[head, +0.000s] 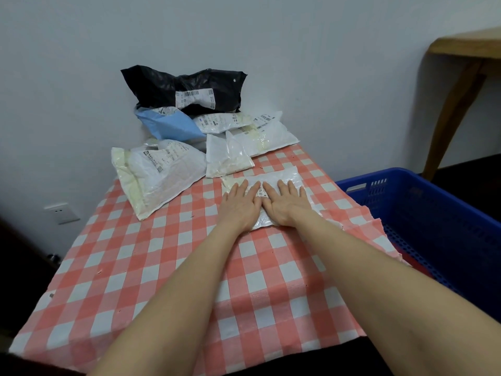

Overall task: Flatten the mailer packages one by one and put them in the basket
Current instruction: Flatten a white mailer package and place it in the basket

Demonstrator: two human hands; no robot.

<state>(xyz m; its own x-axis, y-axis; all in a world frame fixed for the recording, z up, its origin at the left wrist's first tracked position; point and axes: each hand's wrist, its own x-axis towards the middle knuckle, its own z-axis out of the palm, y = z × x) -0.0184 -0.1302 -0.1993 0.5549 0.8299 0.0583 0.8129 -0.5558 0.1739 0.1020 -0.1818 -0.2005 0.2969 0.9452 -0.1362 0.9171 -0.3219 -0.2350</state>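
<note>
Both hands flat, fingers straight: left hand (240, 204) and right hand (283, 203) pressing white crinkled plastic mailer (282, 176), frame centre, on checked worktop (168, 267). Looks light, soft, slippery; pinch edge to lift. Blue plastic basket (423, 210) right; unflattened pile (195, 126) upper centre.

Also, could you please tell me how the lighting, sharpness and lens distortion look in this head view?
Head view: light is soft and even, with faint shadows beside the left hand and right hand on the white mailer; wide-angle stretch swells the forearms toward the bottom edge; print on the labels is too soft to read; the bottom-left corner falls dark.
</note>
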